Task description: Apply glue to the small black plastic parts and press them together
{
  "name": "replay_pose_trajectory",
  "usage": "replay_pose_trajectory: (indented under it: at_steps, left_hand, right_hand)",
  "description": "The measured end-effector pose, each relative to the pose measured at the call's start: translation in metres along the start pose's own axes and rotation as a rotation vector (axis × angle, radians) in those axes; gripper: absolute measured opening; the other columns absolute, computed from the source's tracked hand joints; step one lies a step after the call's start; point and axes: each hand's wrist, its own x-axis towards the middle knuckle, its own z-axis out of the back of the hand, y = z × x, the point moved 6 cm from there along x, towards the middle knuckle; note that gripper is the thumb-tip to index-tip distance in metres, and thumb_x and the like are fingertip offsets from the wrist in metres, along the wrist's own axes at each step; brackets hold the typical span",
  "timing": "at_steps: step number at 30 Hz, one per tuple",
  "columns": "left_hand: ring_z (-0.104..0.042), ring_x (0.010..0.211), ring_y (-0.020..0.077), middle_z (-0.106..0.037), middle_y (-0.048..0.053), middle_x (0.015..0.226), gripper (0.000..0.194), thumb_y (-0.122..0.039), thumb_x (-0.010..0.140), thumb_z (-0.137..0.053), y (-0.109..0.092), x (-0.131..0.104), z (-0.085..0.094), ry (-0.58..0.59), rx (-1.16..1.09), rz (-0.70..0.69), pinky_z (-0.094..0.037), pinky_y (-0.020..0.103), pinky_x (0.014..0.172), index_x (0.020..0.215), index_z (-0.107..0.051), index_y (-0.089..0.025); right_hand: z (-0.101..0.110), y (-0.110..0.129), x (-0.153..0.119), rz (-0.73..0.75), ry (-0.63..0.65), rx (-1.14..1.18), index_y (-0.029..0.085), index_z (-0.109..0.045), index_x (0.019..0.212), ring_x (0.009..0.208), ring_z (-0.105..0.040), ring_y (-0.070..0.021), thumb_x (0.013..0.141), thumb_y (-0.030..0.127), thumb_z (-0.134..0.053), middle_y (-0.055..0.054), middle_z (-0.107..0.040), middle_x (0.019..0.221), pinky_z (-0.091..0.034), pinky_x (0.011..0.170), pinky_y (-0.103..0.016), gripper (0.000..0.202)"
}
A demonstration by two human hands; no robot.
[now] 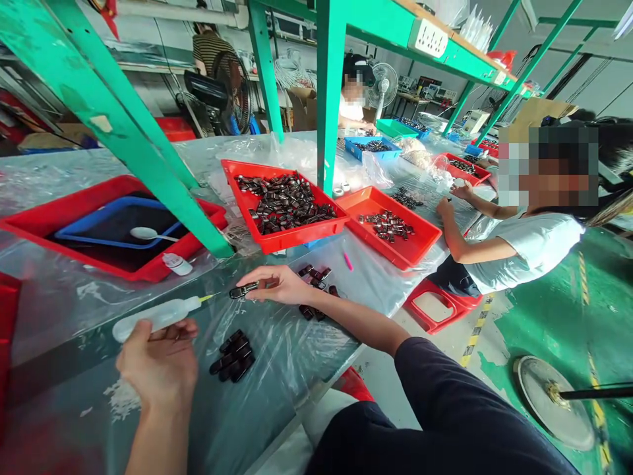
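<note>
Head view. Table [277,376] under clear plastic film; its near edge runs from bottom middle up toward the right, the right forearm crossing it. Open film-covered surface lies between the small pile of black pieces [232,356] and that edge, and also from the pile up to the right hand [279,285]. Farther in from the edge, room narrows: a red tray [297,239] heaped with like pieces, and an orange-red tray [410,247], more sparsely filled, its near corner close to the table's edge. A loose cluster [316,274] lies about the right forearm, partly hidden by it; a pink stick [349,262] lies between cluster and orange-red tray. On the left, a green post [138,152] slants across the left red tray [99,262], which holds a blue tray [99,242] with a spoon [144,233].

Labels: small bottle [177,264] at the left tray's near corner carries one; print too small to read.

Left hand [165,359]: forearm rising from below, fingers curled round a white squeeze bottle [165,314], thumb along its near side. Bottle tilted, yellow needle [210,297] pointing right and slightly up. Right hand: reaching in from the right, thumb and fingertips pinching one black piece [244,290] by its end, above the table. Needle tip near the piece, gap visible.
</note>
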Motion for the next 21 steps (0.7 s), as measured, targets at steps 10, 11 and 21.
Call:
replay_pose_trajectory:
  at_steps: [10, 11, 21]
  left_hand:
    - [-0.041, 0.066, 0.0143, -0.049, -0.004, 0.065, 0.034, -0.035, 0.042, -0.067, 0.001, -0.007, 0.0, -0.115, -0.196, 0.213, -0.033, 0.028, 0.062, 0.068, -0.052, -0.021]
    - [-0.042, 0.067, 0.0145, -0.049, -0.003, 0.065, 0.034, -0.036, 0.042, -0.067, 0.001, -0.008, 0.0, -0.11, -0.194, 0.211, -0.033, 0.028, 0.062, 0.069, -0.052, -0.021]
    - [-0.041, 0.067, 0.0143, -0.048, -0.003, 0.069, 0.038, -0.037, 0.042, -0.066, 0.001, -0.006, 0.001, -0.095, -0.165, 0.21, -0.032, 0.028, 0.061, 0.071, -0.05, -0.021]
  right_hand:
    - [-0.002, -0.003, 0.0, -0.012, 0.009, 0.016, 0.014, -0.074, 0.109, 0.065, -0.06, -0.006, 0.079, 0.033, -0.088, -0.006, -0.072, 0.113, -0.054, 0.063, -0.022, 0.039]
    - [-0.002, -0.002, 0.0, 0.001, 0.012, 0.017, 0.014, -0.074, 0.109, 0.066, -0.06, -0.0065, 0.08, 0.034, -0.087, -0.006, -0.072, 0.11, -0.054, 0.063, -0.022, 0.038]
    - [0.003, 0.007, -0.001, 0.066, -0.053, -0.089, 0.014, -0.075, 0.108, 0.077, -0.061, -0.0088, 0.086, 0.029, -0.081, -0.007, -0.074, 0.112, -0.053, 0.076, -0.023, 0.027]
